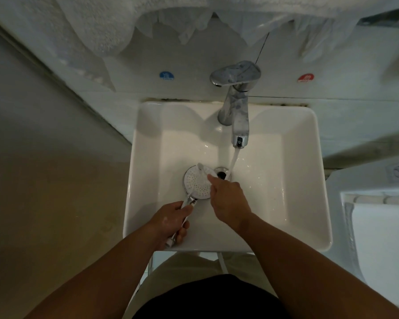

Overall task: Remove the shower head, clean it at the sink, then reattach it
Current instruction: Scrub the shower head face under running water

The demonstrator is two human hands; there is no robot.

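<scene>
Dark clothing [207, 300] filled the bottom edge of my feed, and both bare forearms reached forward from it over the white sink [306, 171]. I saw the left hand [171, 222] clenched round the chrome handle of the shower head [197, 184], fingers wrapped over the top and thumb underneath, with the handle's end poking out below the palm. The shower head lay inside the basin, left of the drain [221, 173], its white nozzle face turned up. The right hand [229, 203] hung over the right edge of that face, fingers curled and pinching a slim white tool [202, 169] that lay across the nozzles; it was too blurred for me to name. Water [234, 157] ran from the chrome faucet [236, 111] and fell just right of the drain, beside the right hand and clear of the shower head. On the wall behind, a blue sticker [166, 75] sat left of the faucet and a red sticker [306, 78] right of it. A white towel [97, 26] hung above.
</scene>
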